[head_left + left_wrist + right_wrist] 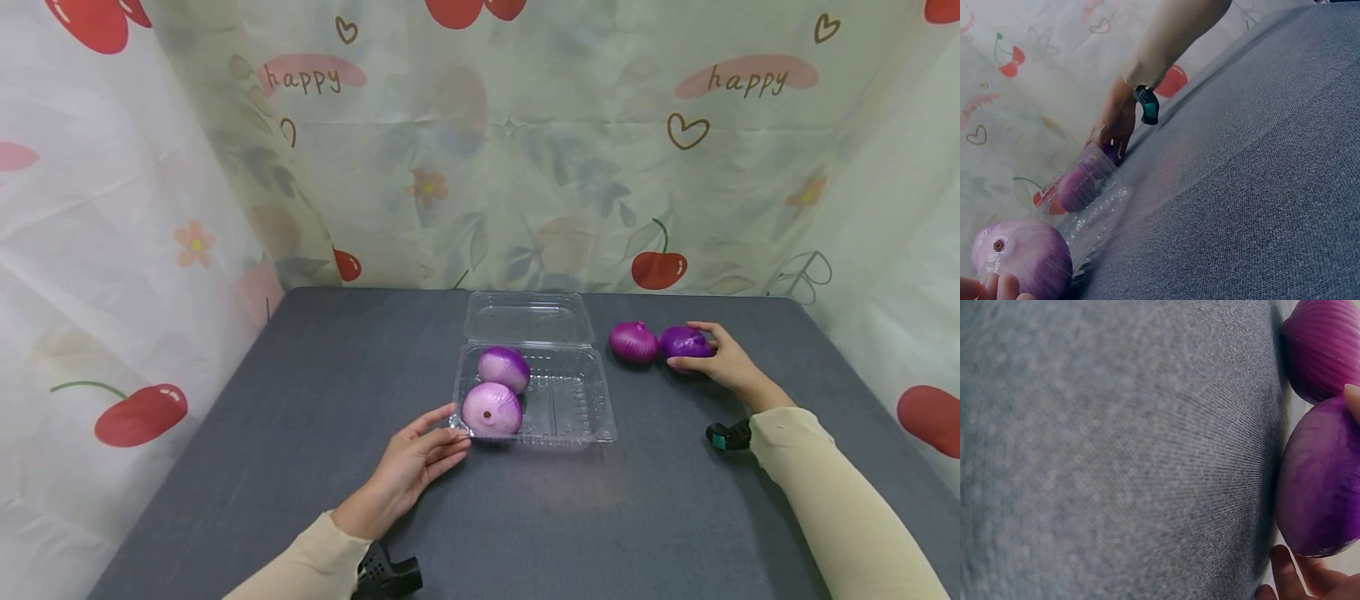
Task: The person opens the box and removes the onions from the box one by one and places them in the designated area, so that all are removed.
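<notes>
Nearest us, a cream sleeve (307, 565) leads to the left hand (407, 462), pinching the near-left corner of a clear clamshell (572, 396); two red onions (492, 408) sit in its left half. Right of it, the right hand (725, 363) grips a third onion (681, 343) just beside a fourth onion (633, 342).

Soft light, faint shadows on table (637, 517), glints on clear container (576, 392), dimmer wrist views

Pale cherry-printed sheets (510, 167) hang around a dark grey table (337, 375).
</notes>
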Available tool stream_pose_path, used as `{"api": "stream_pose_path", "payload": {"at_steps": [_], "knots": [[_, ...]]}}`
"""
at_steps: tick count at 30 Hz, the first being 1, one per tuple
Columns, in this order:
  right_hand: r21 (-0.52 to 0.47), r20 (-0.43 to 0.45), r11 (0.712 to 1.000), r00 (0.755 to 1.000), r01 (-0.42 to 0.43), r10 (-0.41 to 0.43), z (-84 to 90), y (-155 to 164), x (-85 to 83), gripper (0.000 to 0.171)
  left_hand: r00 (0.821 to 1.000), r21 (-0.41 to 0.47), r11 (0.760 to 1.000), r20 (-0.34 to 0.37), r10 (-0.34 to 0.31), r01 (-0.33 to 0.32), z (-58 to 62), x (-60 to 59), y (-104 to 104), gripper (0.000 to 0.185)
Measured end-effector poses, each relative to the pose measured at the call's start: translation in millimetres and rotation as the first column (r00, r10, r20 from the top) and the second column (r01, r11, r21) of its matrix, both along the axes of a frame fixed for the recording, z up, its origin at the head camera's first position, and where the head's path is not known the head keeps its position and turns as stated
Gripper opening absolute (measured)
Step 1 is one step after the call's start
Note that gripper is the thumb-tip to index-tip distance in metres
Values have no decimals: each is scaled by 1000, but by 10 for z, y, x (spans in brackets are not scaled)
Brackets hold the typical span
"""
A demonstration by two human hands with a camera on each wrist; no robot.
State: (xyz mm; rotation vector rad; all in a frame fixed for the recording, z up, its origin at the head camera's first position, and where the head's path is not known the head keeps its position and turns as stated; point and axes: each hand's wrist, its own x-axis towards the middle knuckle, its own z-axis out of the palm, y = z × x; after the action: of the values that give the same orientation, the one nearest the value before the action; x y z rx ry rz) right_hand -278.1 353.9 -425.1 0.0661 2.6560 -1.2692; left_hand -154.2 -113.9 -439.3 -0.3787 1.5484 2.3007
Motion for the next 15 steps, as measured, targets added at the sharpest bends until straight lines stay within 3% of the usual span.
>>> {"api": "stream_pose_path", "payload": {"at_steps": [15], "knots": [[-18, -5, 1000, 1000, -5, 5, 1, -6, 10, 98, 1000, 2, 1000, -2, 0, 0, 3, 1, 0, 49]]}}
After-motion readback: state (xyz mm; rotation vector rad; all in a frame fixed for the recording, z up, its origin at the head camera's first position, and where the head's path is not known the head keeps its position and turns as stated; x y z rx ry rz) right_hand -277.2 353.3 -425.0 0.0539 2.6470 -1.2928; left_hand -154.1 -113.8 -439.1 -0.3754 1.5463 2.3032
